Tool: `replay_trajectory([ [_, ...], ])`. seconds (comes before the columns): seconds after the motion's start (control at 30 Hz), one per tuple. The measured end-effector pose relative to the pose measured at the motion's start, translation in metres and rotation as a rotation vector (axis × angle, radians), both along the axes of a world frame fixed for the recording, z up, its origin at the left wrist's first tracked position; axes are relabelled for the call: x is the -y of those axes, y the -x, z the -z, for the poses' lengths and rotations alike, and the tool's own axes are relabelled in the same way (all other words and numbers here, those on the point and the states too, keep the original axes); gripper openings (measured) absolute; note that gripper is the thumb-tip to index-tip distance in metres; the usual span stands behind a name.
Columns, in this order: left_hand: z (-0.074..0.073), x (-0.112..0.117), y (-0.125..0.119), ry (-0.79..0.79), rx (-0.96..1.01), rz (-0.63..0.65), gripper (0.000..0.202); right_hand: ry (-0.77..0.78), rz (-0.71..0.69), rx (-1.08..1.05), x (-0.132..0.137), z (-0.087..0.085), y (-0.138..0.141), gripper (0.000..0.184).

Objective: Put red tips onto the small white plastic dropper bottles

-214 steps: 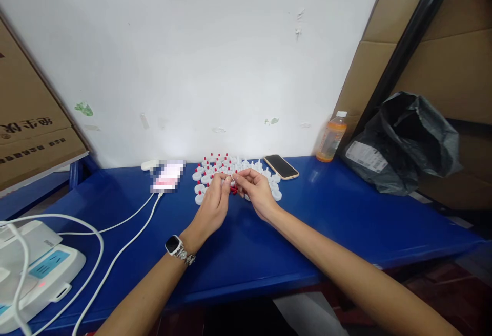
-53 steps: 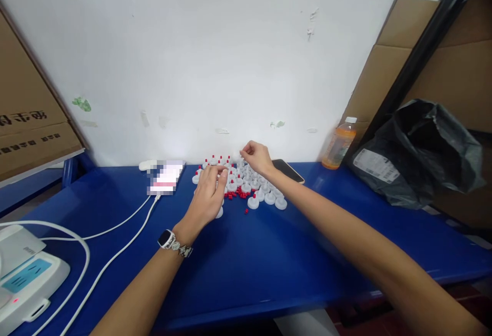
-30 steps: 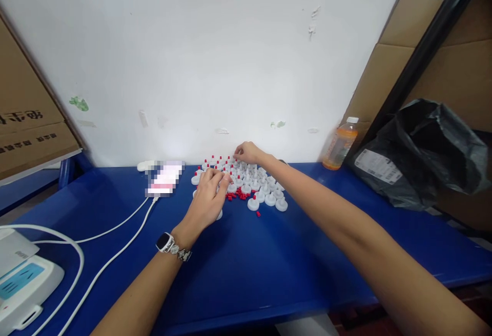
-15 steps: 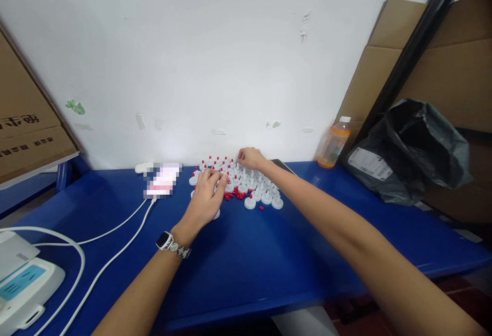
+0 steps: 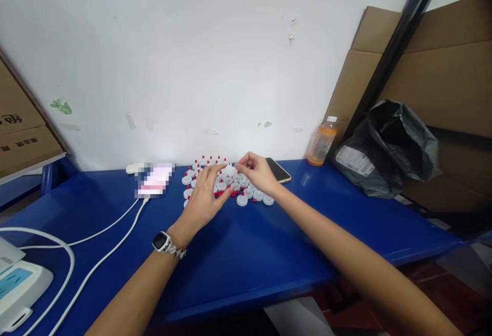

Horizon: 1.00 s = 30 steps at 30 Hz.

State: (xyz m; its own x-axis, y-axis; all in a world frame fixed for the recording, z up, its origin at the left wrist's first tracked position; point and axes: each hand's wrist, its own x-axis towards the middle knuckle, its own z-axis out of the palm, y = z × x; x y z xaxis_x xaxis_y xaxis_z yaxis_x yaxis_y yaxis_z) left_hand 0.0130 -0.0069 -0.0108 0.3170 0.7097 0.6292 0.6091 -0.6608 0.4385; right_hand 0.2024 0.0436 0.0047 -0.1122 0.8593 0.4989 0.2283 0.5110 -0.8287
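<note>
A cluster of small white round bases lies on the blue table (image 5: 246,254) near the wall. Those at the back (image 5: 203,163) carry red tips, and those at the front right (image 5: 253,195) are plain white. Loose red bits (image 5: 223,192) lie among them. My left hand (image 5: 203,200), a watch on its wrist, lies over the left of the cluster with fingers stretched and apart, its index tip near a white piece (image 5: 230,170). My right hand (image 5: 258,173) is beside it, thumb and finger pinched together at that same white piece.
A phone (image 5: 279,170) lies right of the cluster. An orange drink bottle (image 5: 322,142) and a black plastic bag (image 5: 386,151) stand further right, before cardboard sheets. A blurred device (image 5: 152,180) with white cables lies at left. A white machine (image 5: 15,287) is at the lower left.
My right hand has drawn back from the far rows towards my left hand. The left hand's fingers have spread out. The view has shifted slightly left.
</note>
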Motion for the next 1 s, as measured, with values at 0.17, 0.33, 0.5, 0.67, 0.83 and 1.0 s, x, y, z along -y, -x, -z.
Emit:
replay_trajectory([
  [0.17,0.005,0.0,-0.006,0.071,-0.013,0.14,0.033,0.096,-0.042,-0.091,0.051,0.017,-0.014,0.025],
  [0.33,0.007,0.003,-0.008,0.099,-0.036,0.145,0.036,-0.187,0.155,0.65,0.076,0.018,-0.044,0.014],
  [0.5,0.008,0.005,-0.01,0.136,-0.036,0.158,0.037,-0.279,0.203,1.02,0.077,0.025,-0.054,0.016],
  [0.67,0.006,0.005,-0.009,0.144,-0.033,0.147,0.037,-0.294,0.181,0.998,0.072,0.027,-0.051,0.012],
  [0.83,-0.002,0.008,-0.007,0.165,0.033,0.104,0.037,-0.1,0.128,0.353,0.063,0.014,-0.033,0.015],
  [1.0,-0.006,0.009,-0.002,0.157,0.137,0.017,0.037,0.105,-0.025,-0.238,0.037,0.001,0.01,0.029],
])
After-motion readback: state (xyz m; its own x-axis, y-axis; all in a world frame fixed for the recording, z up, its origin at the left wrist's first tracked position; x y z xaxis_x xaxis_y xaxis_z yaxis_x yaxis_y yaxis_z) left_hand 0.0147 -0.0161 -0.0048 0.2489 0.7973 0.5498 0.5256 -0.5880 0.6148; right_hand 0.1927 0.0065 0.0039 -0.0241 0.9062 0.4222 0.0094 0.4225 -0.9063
